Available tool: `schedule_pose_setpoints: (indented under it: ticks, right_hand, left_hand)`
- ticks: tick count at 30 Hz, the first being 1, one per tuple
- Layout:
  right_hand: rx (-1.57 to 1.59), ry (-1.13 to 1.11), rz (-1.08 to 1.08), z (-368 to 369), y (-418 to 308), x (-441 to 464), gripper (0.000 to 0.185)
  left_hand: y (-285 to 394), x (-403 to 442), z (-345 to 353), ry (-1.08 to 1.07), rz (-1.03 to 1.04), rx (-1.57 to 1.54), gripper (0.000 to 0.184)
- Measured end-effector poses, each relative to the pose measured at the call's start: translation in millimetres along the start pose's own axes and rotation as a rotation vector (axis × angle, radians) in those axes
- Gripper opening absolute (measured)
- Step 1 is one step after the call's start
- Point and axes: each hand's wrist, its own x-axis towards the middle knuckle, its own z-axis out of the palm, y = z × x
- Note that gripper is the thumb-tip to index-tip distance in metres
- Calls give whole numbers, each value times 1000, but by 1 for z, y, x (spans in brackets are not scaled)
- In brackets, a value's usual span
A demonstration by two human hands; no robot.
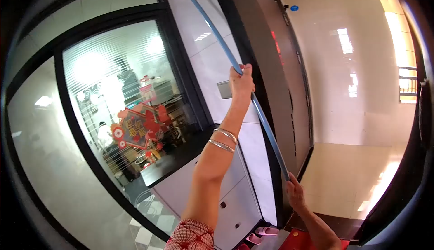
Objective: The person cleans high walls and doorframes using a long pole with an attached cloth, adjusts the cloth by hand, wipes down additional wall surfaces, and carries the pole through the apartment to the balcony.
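Note:
A long blue pole runs slantwise from the top of the view down to the lower right, in front of a white tiled wall strip. My left hand, below which two silver bangles circle the forearm, is wrapped round the pole near its middle. Lower down, my right hand grips the pole close to its bottom end. What sits on the pole's upper end is cut off by the frame's edge and cannot be made out. Behind my left hand is a wall switch plate.
A black-framed glass door with a red decoration stands left. Below the wall strip is a white cabinet. Pink slippers and a red mat lie on the floor. A brown door stands open at right.

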Motion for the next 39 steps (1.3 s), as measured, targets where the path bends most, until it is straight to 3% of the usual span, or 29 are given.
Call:
schedule_pose_setpoints:
  ticks: [5,8,11,12,14,16,17,24,26,27,29,32,33,35,39]
  right_hand:
    - [103,-98,70,27,-1,12,33]
    - [55,-161,47,47,-5,14,30]
    - [-4,-185,-27,77,-6,23,28]
    - [-33,-243,-19,84,-15,26,27]
    - [-56,-323,-7,104,-35,35,26]
    - [-59,-400,-24,129,-56,48,26]
    - [-66,-462,-54,141,-65,52,26]
    - [100,-483,-97,185,-78,49,22]
    - [8,-429,-91,183,-69,47,21]
    - [0,-410,-68,178,-64,47,21]
    - [-33,-463,-29,173,-59,47,22]
    - [76,-419,43,167,-45,33,22]
    - [68,-423,44,164,-42,29,22]
    - [90,-427,242,158,-41,19,20]
    - [130,-338,174,129,-44,30,16]
  left_hand:
    - [15,6,-66,212,62,283,26]
    - [10,16,-120,334,219,348,18]
    - [54,0,-158,430,130,354,28]
    - [46,16,-192,450,250,364,32]
    - [19,72,-286,500,841,813,32]
    - [53,57,-310,625,792,939,26]
    - [99,26,-282,709,293,594,27]
    - [126,27,-294,842,308,1057,23]
    - [126,13,-264,776,163,937,23]
    - [110,25,-281,761,364,1166,24]
    - [86,50,-302,627,245,999,26]
    - [25,93,-332,436,391,1288,21]
    - [32,75,-287,440,290,1225,22]
    - [56,37,-200,470,87,1109,24]
    - [21,70,-170,416,116,1029,34]
